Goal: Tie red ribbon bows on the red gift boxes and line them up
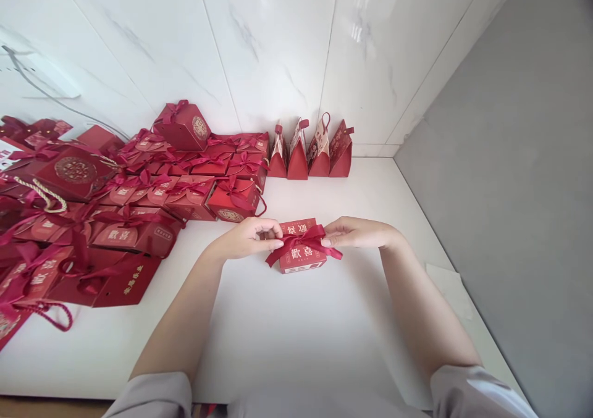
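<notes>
The white table (pixel 296 338) had a big ol' pile (pixel 189 200) of red boxes crowding its left end, plus four pointy boxes (pixel 298 162) lined up near the back edge. The left hand (pixel 250 238) and right hand (pixel 359 233) flanked another box (pixel 303 255), sitting well in from the front edge. Its bow (pixel 302 240) was on top, left fingertips pinched on one loop, right ones on the other.

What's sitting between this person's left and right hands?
In the head view, a small red box lies between the left hand and right hand, with a red ribbon bow across it.
</notes>
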Demonstrator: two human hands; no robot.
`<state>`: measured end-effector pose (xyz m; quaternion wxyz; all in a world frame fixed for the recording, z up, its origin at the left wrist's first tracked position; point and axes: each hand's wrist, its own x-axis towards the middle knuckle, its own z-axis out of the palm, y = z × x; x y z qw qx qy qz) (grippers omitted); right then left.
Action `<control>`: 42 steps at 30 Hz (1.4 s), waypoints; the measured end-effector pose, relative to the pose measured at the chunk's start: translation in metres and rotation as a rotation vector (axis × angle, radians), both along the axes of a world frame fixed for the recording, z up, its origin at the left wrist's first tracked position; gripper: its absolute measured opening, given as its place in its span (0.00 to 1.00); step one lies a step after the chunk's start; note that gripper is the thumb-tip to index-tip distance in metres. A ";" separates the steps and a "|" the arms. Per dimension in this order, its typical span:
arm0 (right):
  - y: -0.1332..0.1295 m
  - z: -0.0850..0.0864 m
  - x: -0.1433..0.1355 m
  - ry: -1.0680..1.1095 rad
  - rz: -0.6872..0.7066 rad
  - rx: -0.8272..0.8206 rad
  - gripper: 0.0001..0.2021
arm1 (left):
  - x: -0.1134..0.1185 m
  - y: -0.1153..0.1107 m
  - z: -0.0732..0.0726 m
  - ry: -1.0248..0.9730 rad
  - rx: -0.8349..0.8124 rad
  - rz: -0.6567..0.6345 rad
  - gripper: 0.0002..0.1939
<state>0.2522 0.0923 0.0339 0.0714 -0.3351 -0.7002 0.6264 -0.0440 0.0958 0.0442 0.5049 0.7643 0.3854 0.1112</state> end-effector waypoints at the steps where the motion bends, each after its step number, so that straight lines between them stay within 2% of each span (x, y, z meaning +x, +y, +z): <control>1: 0.000 0.000 -0.001 0.018 0.003 -0.022 0.21 | 0.000 0.000 -0.001 0.000 -0.003 0.007 0.14; 5: -0.001 -0.002 -0.005 0.082 -0.007 -0.078 0.19 | 0.003 -0.001 -0.002 -0.012 -0.019 0.029 0.17; 15: -0.002 -0.004 -0.005 0.066 0.021 -0.061 0.14 | 0.006 -0.002 -0.001 -0.022 -0.039 0.062 0.16; 22: -0.001 -0.004 -0.006 0.083 0.051 0.003 0.14 | 0.005 0.001 -0.007 -0.118 -0.155 0.086 0.16; 28: 0.000 -0.002 0.002 0.017 0.056 0.028 0.13 | 0.007 -0.001 -0.005 -0.122 -0.171 0.068 0.14; 32: -0.001 0.004 0.014 -0.072 -0.014 0.087 0.11 | 0.011 -0.004 -0.002 -0.099 -0.066 0.116 0.15; 35: -0.004 0.010 0.016 -0.029 -0.198 0.136 0.12 | 0.015 -0.006 -0.003 -0.072 0.008 0.169 0.14; 37: -0.006 0.014 0.012 0.022 -0.273 0.145 0.15 | 0.019 -0.007 -0.005 -0.076 0.044 0.217 0.14; 42: -0.013 0.018 -0.005 0.065 -0.185 0.063 0.18 | 0.032 -0.011 -0.011 -0.074 0.295 0.389 0.09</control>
